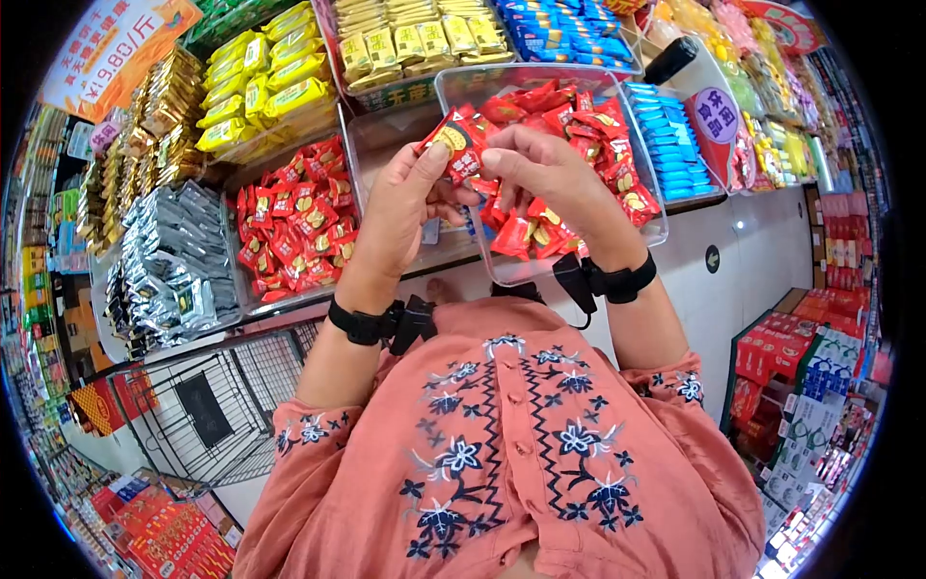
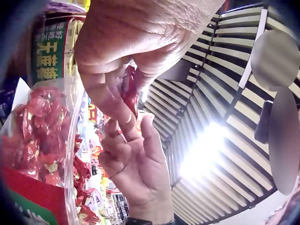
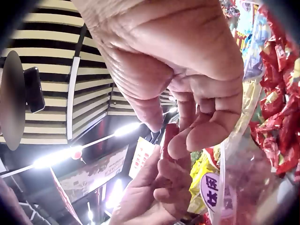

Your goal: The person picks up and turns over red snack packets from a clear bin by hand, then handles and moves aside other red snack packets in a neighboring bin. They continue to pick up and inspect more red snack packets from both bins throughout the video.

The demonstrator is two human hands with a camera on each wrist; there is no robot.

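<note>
She's standing right up against the sweet shelves with both hands raised over the clear plastic bin (image 1: 648,198) heaped with red-wrapped candies, and between them she has a small red foil candy packet with a yellow mark (image 1: 453,142). The left hand (image 1: 400,207) pinches one side of it between thumb and curled fingers, and the right hand (image 1: 550,174) pinches the other side, forefinger bent over the top (from the wrist cameras you mostly see knuckles and a sliver of red wrapper (image 2: 130,91)). So the packet is up in the air, just above the bin's near rim, not lying in it. To me it looks like she's at the stage of checking or straightening a single piece she's picked out; the next move, I'd guess, calls for one hand to let go so the other can carry it off. A wire shopping trolley (image 1: 207,405) waits by her left elbow
</note>
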